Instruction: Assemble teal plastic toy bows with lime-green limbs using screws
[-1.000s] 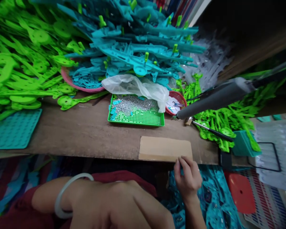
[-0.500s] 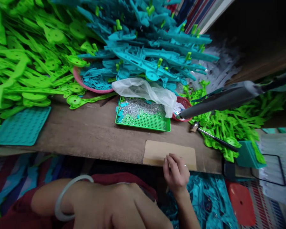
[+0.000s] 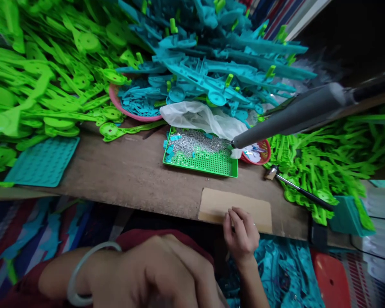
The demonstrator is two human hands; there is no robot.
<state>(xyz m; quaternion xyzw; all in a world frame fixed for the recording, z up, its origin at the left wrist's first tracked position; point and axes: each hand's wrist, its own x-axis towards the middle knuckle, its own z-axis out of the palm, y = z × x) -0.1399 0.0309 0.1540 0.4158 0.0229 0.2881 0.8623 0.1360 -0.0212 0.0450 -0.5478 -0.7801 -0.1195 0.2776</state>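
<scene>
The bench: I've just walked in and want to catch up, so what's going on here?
A person's right hand is curled at the front edge of the cardboard; whether it grips anything is hidden. The left hand is close to the camera, in front of the bench, and nothing shows in it. Beyond the cardboard, a green tray holds small metal bits. A hammer lies to the right, its handle across green parts.

Dark red sleeve point(image 3: 22, 282), pale bangle point(image 3: 72, 282)
</scene>
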